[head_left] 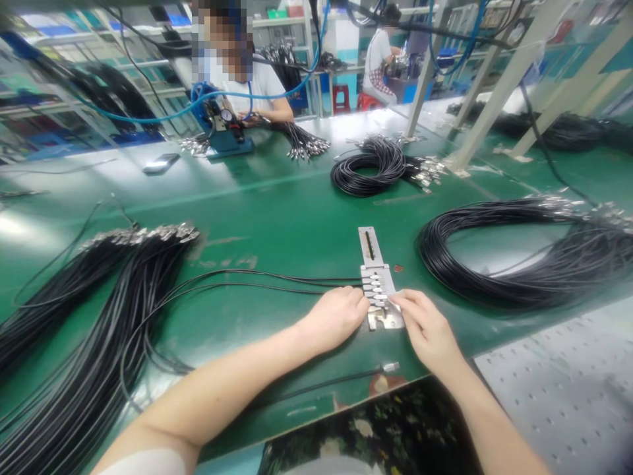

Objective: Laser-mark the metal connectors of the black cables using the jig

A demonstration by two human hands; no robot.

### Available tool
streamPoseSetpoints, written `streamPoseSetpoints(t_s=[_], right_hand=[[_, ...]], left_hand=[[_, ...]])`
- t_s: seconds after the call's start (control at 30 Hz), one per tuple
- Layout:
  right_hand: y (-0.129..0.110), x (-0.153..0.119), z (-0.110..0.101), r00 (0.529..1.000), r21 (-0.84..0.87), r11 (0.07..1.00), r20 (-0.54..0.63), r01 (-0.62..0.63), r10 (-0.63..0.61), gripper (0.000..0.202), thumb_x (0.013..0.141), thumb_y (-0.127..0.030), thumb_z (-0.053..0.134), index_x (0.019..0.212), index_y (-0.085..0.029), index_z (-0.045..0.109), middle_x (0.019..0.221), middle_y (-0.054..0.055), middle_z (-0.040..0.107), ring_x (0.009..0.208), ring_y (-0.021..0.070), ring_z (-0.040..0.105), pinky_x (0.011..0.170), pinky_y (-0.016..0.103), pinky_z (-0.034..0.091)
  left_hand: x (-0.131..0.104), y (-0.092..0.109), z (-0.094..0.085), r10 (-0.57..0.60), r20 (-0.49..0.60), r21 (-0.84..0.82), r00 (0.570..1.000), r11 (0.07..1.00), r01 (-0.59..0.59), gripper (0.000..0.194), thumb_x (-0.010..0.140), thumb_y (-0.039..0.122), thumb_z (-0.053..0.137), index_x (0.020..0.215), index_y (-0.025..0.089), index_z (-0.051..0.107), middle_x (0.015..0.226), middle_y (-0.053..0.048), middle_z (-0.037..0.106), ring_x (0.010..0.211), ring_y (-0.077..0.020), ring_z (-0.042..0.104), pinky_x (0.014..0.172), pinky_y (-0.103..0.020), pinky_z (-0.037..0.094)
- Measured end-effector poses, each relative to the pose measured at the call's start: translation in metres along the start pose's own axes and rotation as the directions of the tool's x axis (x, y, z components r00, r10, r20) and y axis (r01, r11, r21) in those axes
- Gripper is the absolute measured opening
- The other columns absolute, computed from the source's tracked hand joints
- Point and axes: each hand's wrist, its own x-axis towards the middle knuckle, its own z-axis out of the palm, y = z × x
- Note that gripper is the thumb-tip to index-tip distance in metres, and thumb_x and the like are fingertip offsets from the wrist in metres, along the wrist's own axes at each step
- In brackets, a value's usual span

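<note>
While silver connectors lay rowed across the metal fixture, apparently for alignment, the left hand curled at its left edge, seemingly steadying cables, and the right hand touched its right side, exact grasp indeterminable.

Your left forearm is slanting up from the lower left of the frame, and your left hand is sitting just right of centre, back upward, fingers curling under, their tips partly hidden. Your right forearm is rising from the lower right, your right hand angling leftward, its fingertips pointing toward the left hand, near but apart.
</note>
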Motion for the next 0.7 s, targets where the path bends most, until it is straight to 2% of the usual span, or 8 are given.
streamPoseSetpoints(t_s=[0.07,0.17,0.23,0.33,0.53,0.7], right_hand=[[-0.001,0.0,0.001,0.998,-0.067,0.996,0.011,0.063,-0.062,0.035,0.086,-0.011,0.036,0.106,-0.023,0.062,0.109,0.008,0.055,0.096,0.0196,0.054,0.082,0.037,0.048],[-0.003,-0.001,0.003,0.993,-0.183,0.976,0.021,0.119,-0.117,0.041,0.081,-0.004,0.035,0.104,-0.021,0.064,0.11,0.01,0.055,0.093,0.0212,0.053,0.078,0.039,0.049],[-0.005,-0.001,0.005,0.992,-0.261,0.957,0.026,0.126,-0.124,0.043,0.079,-0.001,0.034,0.102,-0.02,0.065,0.108,0.01,0.056,0.094,0.0226,0.052,0.077,0.039,0.048],[-0.009,-0.001,0.006,0.994,-0.344,0.933,0.025,0.11,-0.108,0.041,0.078,0.001,0.035,0.098,-0.018,0.066,0.103,0.011,0.057,0.092,0.0233,0.051,0.075,0.039,0.045],[-0.014,0.002,0.006,0.995,-0.37,0.924,0.046,0.096,-0.085,0.042,0.073,0.003,0.036,0.095,-0.017,0.065,0.097,0.01,0.058,0.087,0.0227,0.049,0.07,0.035,0.041],[-0.012,0.001,0.007,0.997,-0.328,0.942,0.038,0.074,-0.065,0.041,0.073,0.001,0.037,0.095,-0.019,0.065,0.098,0.009,0.058,0.09,0.0231,0.051,0.071,0.037,0.043]], left_hand=[[0.0,0.0,0.001,0.01,-0.014,-0.015,1.0,1.0,-0.01,0.02,0.091,0.014,0.031,0.086,0.014,0.05,0.078,-0.005,0.051,0.07,-0.0178,0.046,0.064,-0.03,0.044],[-0.001,-0.001,0.004,0.022,-0.056,-0.06,0.998,0.998,-0.026,0.026,0.094,0.018,0.026,0.104,0.017,0.05,0.082,-0.004,0.051,0.071,-0.0165,0.045,0.063,-0.028,0.042],[-0.002,-0.003,0.006,0.027,-0.071,-0.08,0.997,0.996,-0.033,0.03,0.094,0.02,0.024,0.114,0.019,0.047,0.084,-0.004,0.051,0.071,-0.0162,0.043,0.063,-0.028,0.04],[-0.005,-0.005,0.006,0.013,-0.046,-0.089,0.999,0.996,-0.017,0.031,0.093,0.021,0.027,0.116,0.021,0.047,0.091,-0.005,0.052,0.076,-0.0173,0.041,0.067,-0.03,0.039],[-0.004,-0.007,-0.004,-0.03,0.044,-0.084,0.999,0.996,0.033,0.034,0.088,0.019,0.037,0.121,0.027,0.046,0.108,-0.005,0.05,0.088,-0.021,0.038,0.069,-0.034,0.034],[-0.004,-0.004,-0.008,-0.048,0.049,-0.052,0.998,0.997,0.05,0.037,0.087,0.018,0.04,0.122,0.028,0.045,0.116,-0.004,0.048,0.092,-0.0213,0.039,0.069,-0.035,0.032]])
